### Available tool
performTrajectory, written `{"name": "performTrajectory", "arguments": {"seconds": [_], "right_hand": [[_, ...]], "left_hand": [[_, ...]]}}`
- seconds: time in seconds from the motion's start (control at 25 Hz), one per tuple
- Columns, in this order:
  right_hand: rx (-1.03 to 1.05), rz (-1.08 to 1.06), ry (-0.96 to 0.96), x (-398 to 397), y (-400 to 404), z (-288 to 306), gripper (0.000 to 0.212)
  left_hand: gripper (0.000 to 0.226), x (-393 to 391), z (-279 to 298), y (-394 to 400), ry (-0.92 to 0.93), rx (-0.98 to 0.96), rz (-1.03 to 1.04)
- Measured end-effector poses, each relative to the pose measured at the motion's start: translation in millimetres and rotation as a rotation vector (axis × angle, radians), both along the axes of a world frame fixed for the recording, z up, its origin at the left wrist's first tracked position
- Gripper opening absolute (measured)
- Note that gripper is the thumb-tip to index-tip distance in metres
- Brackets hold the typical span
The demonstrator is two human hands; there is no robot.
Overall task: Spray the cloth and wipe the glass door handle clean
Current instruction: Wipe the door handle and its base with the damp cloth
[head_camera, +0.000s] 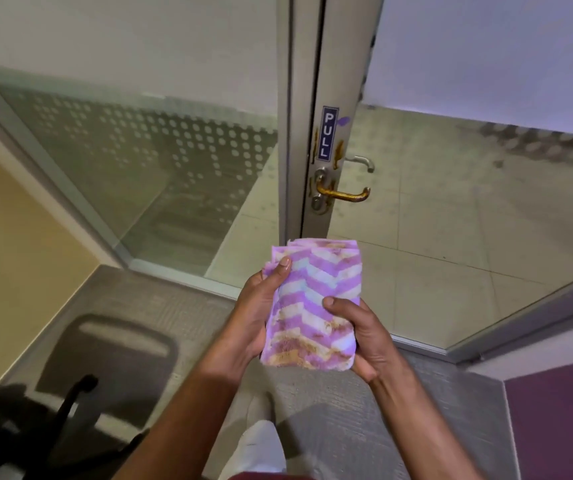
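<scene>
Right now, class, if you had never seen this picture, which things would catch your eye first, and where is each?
First, the folded purple-and-white zigzag cloth in the lower middle, stained brown, held by the left hand and right hand. Next, above it on the door frame, the handle smeared with brown-orange grime, under a blue PULL sign. A dark chair sits at the lower left.

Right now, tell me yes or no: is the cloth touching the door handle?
No: both the left hand and right hand hold the folded cloth well short of the stained handle.
</scene>
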State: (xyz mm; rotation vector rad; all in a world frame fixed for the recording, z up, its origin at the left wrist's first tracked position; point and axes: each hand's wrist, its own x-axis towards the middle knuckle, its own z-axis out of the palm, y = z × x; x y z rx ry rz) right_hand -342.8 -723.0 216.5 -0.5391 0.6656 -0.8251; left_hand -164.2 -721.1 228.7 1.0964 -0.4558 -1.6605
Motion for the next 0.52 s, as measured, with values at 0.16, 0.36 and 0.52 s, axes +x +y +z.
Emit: {"name": "performTrajectory", "arguments": {"seconds": [0.16,0.36,0.52], "right_hand": [[-0.004,-0.126,0.061,-1.4,-48.6,-1.5,0.048],[-0.151,-0.452,0.302,-2.8,-117.2,30.2,0.043],[-0.562,-0.733,0.779,6.1,-159.8,66.6,0.038]], "left_hand": [[0.042,6.1,-8.5,-64.6,-0.049,-0.054,-0.046],[0.023,45.5,6.0,-170.0,-0.475,-0.220,-0.024],[0.023,72.6,26.4,-244.1,-0.840,-0.453,0.027]]}}
